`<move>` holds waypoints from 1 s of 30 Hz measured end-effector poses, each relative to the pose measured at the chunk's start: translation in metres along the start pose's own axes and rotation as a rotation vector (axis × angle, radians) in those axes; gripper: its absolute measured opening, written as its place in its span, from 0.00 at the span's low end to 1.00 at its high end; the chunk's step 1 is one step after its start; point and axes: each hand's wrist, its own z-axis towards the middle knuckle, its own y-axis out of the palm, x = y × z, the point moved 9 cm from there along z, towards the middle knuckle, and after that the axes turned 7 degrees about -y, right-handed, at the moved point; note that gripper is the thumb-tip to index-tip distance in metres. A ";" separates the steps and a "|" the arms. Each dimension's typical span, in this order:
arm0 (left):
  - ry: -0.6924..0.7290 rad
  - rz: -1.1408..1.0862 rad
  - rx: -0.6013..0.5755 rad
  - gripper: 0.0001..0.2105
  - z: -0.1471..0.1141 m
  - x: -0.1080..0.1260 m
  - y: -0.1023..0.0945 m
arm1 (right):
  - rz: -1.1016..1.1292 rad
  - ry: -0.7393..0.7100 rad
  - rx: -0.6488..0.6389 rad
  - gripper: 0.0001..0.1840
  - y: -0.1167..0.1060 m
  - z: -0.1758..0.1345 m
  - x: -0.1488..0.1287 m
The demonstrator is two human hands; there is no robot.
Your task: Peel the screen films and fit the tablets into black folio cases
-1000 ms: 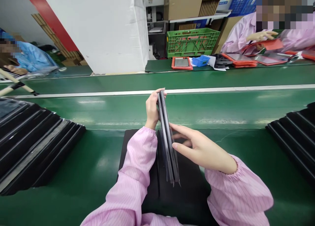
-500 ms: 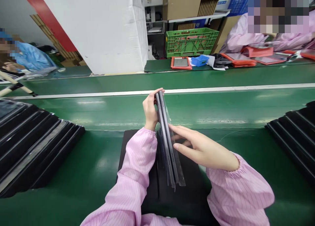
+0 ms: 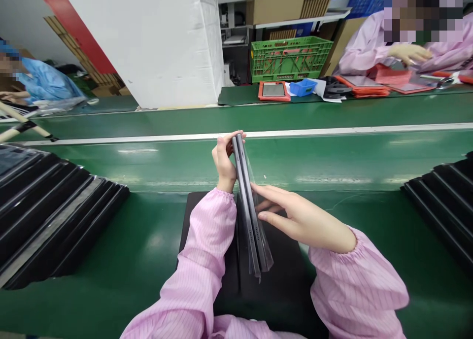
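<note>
Two slim grey tablets (image 3: pixel 247 206) stand on edge side by side, tilted, with speaker holes along their narrow sides. Clear film (image 3: pixel 266 257) sticks out past their right face and near end. My left hand (image 3: pixel 224 164) is closed around their far end, thumb on the left side and fingertips over the top. My right hand (image 3: pixel 295 213) has its fingers stretched out and apart, with the tips against the filmed right face. Beneath the tablets lies a flat black folio case (image 3: pixel 273 289) with a seam down its middle, partly covered by my arms.
Overlapping black cases (image 3: pixel 55 216) lie at the left, and more black cases (image 3: pixel 447 201) at the right. Beyond the white strip (image 3: pixel 332 133) are an orange-framed tablet (image 3: pixel 274 90), a blue tray (image 3: pixel 303 86) and a green crate (image 3: pixel 290 58). Co-workers sit across the green bench.
The two tablets have shifted slightly left and their near end has lifted a little. Both my hands keep the same hold and touch. Across the bench, a co-worker's hand has come into view.
</note>
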 end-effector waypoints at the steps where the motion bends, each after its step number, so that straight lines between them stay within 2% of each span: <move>1: -0.002 -0.014 0.002 0.27 0.001 -0.001 -0.001 | -0.005 0.013 0.006 0.30 0.000 0.001 0.001; 12: -0.011 -0.078 0.024 0.27 0.005 -0.013 -0.005 | -0.041 0.033 0.007 0.29 0.001 0.001 0.005; 30: -0.009 -0.007 0.061 0.28 0.008 -0.023 -0.012 | -0.173 0.006 -0.016 0.28 0.001 0.002 0.001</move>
